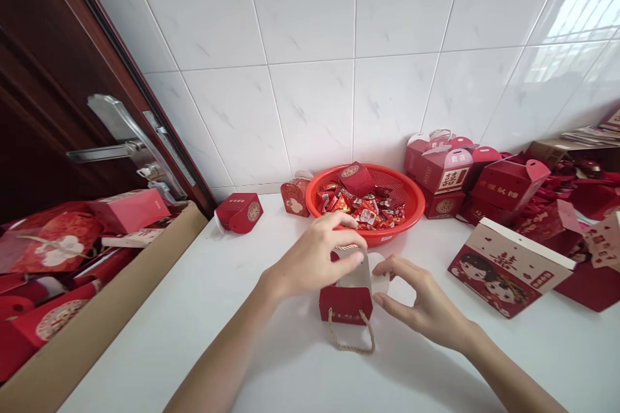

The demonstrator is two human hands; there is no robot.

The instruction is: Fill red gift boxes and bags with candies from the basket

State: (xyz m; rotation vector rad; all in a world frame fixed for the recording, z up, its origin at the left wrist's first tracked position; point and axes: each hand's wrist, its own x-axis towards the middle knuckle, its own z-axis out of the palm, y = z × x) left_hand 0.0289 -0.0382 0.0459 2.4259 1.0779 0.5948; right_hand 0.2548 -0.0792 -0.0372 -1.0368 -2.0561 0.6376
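A small red gift box [345, 305] with twisted rope handles stands on the white tabletop, its top open and its pale inside showing. One rope handle hangs down at the near side. My left hand [317, 255] is over the box's far left part, fingers apart and curved, close to the far rope handle. On the right, my right hand [421, 300] has its index finger and thumb at the box's pale side flap [380, 274]. Just behind the box is a red plastic basket [414, 216] of wrapped candies [365, 210], with a small red box [356, 179] on top.
Red boxes [453, 171] are piled along the wall at right, near a larger tilted box with printed faces [504, 271]. At left are a lone red box [238, 211], a carton [159, 261] of red packaging and a door handle [104, 151].
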